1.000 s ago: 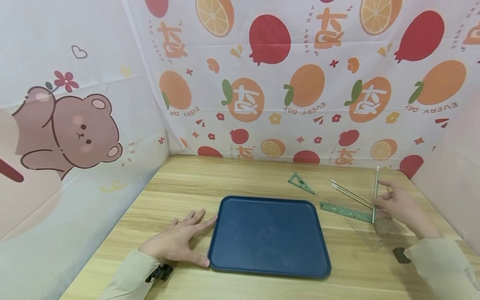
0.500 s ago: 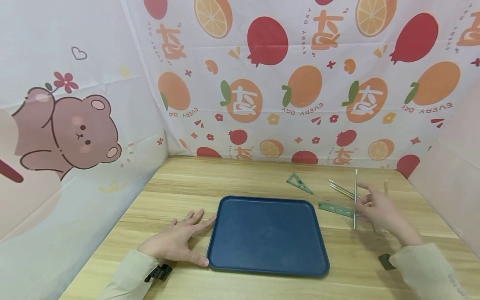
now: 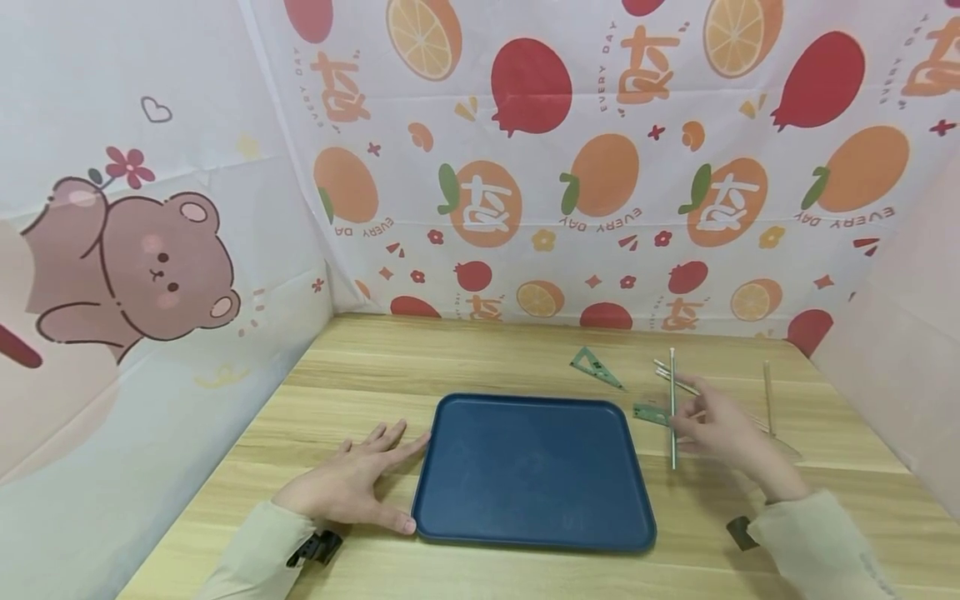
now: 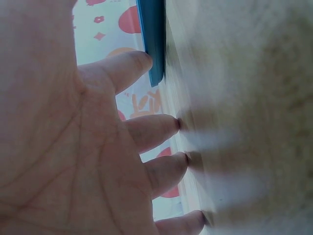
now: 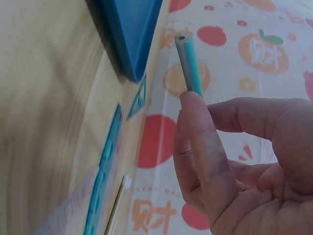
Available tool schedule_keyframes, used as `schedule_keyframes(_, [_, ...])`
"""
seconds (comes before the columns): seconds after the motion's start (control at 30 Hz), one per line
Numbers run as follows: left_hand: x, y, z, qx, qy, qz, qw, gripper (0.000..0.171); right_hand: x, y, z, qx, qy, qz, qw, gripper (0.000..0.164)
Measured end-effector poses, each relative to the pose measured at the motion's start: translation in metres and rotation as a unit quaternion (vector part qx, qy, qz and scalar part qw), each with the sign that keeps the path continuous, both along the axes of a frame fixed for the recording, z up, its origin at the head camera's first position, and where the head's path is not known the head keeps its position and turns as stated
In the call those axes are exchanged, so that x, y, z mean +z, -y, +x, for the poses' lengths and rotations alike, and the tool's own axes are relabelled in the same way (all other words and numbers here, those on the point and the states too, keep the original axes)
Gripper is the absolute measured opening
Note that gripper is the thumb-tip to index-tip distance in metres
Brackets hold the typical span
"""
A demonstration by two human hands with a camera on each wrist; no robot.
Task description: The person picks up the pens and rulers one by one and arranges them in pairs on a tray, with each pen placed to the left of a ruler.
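Observation:
My left hand [image 3: 352, 483] lies with fingers spread at the left side of a dark blue tray [image 3: 532, 475], thumb and index finger touching its rim. The other left fingertips rest on the table, as the left wrist view shows. My right hand [image 3: 716, 429] pinches a green pencil [image 5: 190, 63] between thumb and fingers, held up above the table just right of the tray. Its flat end with a dark lead centre faces the right wrist camera. Below that hand lies a green ruler [image 3: 649, 414], partly hidden in the head view.
Pencils [image 3: 663, 372] lie behind the right hand, partly covered by it. Another pencil [image 3: 768, 396] lies farther right. A green set square [image 3: 597, 369] sits beyond the tray's right back corner. A clear marked plastic piece [image 5: 68, 208] lies beside the ruler. Printed cloth [image 3: 525, 208] hangs behind the table.
My right hand has moved left with the pencil, from the table's right side toward the tray, uncovering the pencil at far right. My left hand has stayed at the tray.

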State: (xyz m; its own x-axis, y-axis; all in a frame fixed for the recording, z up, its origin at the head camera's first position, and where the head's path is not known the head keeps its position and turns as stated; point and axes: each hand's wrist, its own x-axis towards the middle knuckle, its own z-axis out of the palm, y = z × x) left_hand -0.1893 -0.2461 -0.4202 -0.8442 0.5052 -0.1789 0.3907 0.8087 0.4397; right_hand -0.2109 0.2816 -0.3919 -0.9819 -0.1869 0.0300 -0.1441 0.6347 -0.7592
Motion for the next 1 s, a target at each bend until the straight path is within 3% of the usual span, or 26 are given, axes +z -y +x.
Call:
schedule_keyframes(0.5, [0.0, -0.001, 0.0, 0.002, 0.005, 0.006, 1.0, 0.118, -0.005, 0.042, 0.0, 0.054, 0.009, -0.044, 0.998, 0.076])
schedule_keyframes(1.0, [0.0, -0.001, -0.002, 0.0, -0.003, 0.001, 1.0, 0.118, -0.009, 0.082, -0.003, 0.07, 0.037, -0.048, 0.996, 0.077])
